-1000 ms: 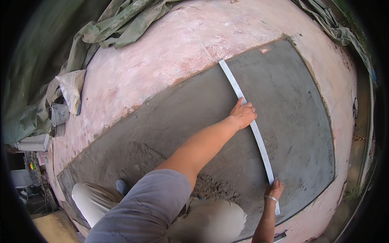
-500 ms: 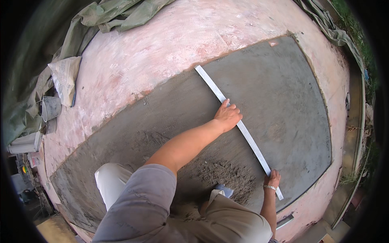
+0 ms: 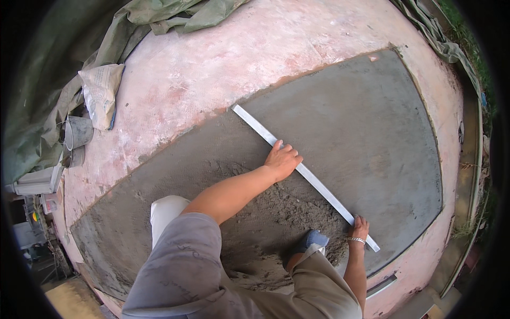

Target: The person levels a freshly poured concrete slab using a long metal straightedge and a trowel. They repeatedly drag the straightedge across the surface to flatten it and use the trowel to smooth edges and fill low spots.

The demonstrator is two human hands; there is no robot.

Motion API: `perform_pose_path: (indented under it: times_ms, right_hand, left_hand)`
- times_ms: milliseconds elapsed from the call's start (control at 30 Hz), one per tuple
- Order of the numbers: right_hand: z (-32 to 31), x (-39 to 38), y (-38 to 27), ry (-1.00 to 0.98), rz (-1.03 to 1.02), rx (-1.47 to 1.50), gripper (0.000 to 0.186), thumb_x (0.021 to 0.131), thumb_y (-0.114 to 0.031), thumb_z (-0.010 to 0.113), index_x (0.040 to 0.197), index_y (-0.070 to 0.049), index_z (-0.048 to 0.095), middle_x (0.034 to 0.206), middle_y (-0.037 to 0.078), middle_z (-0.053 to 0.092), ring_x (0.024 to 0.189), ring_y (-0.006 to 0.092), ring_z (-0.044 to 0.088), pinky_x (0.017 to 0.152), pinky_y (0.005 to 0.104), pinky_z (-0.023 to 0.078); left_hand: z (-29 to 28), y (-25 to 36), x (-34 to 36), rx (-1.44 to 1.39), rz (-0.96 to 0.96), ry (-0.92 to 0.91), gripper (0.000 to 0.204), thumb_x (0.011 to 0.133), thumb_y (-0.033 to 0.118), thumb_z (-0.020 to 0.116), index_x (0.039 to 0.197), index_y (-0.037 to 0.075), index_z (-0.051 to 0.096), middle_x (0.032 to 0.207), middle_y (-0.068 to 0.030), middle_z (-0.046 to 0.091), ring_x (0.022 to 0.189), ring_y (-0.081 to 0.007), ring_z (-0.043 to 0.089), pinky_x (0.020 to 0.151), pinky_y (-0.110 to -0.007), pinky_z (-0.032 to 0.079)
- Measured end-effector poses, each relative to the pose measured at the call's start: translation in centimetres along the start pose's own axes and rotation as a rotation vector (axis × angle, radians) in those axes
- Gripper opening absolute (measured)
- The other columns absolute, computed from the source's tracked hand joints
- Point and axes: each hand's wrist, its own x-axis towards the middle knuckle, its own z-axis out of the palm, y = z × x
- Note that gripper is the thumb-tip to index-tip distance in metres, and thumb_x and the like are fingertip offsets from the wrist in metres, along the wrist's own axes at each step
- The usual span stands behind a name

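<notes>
A long silver metal straightedge (image 3: 324,193) lies slantwise across a patch of wet grey mortar (image 3: 366,127). Near its middle, my left hand (image 3: 284,159) is closed over the bar from above. Toward the near right end, my right hand (image 3: 359,228), with a bracelet at the wrist, grips the same bar; its fingers partly hide the metal. To the right of the bar the mortar looks smooth. Rough, lumpy mortar (image 3: 297,212) lies along its left side, close to my blue shoe (image 3: 314,239).
Pinkish flooring (image 3: 212,69) borders the mortar. At the left stand a bucket (image 3: 79,132) and a pale sack (image 3: 101,93), beside a crumpled green tarp (image 3: 133,21). A metal strip (image 3: 381,286) lies at the lower right. A pipe (image 3: 473,212) runs along the right edge.
The far end of the straightedge has swung left and toward me, my left hand moving with it. The right hand keeps its grip near the other end. The view has shifted slightly.
</notes>
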Motion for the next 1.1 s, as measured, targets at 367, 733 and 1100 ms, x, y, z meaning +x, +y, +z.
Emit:
perform_pose_path:
  times_ms: [367, 733, 1100]
  right_hand:
    - [-3.1, 3.6, -4.2, -0.151, -0.31, 0.031, 0.038, 0.077, -0.007, 0.066, 0.114, -0.015, 0.068, 0.113, 0.009, 0.065, 0.105, 0.0321, 0.058, 0.092, 0.0439, 0.048]
    - [-2.7, 5.9, 3.1, 0.049, 0.263, 0.045, 0.044, 0.074, -0.006, 0.068, 0.118, -0.004, 0.063, 0.114, 0.018, 0.063, 0.106, 0.0399, 0.057, 0.095, 0.0467, 0.047]
    - [-4.7, 3.7, -6.7, -0.296, -0.25, -0.046, 0.043, 0.079, -0.011, 0.07, 0.121, -0.011, 0.062, 0.113, 0.01, 0.063, 0.109, 0.0329, 0.058, 0.09, 0.0471, 0.05]
  left_hand:
    - [-2.0, -2.0, -11.6, 0.108, -0.13, -0.387, 0.029, 0.092, 0.011, 0.052, 0.118, 0.009, 0.063, 0.12, -0.011, 0.063, 0.119, -0.0285, 0.056, 0.106, -0.052, 0.038]
    - [-6.9, 5.6, 16.7, 0.075, 0.096, 0.154, 0.023, 0.094, 0.013, 0.051, 0.107, 0.014, 0.07, 0.117, -0.0052, 0.063, 0.126, -0.0234, 0.05, 0.118, -0.054, 0.026]
    - [-2.7, -5.7, -10.4, 0.191, 0.048, -0.266, 0.027, 0.09, 0.013, 0.053, 0.113, 0.012, 0.068, 0.102, -0.007, 0.064, 0.107, -0.026, 0.059, 0.1, -0.048, 0.042]
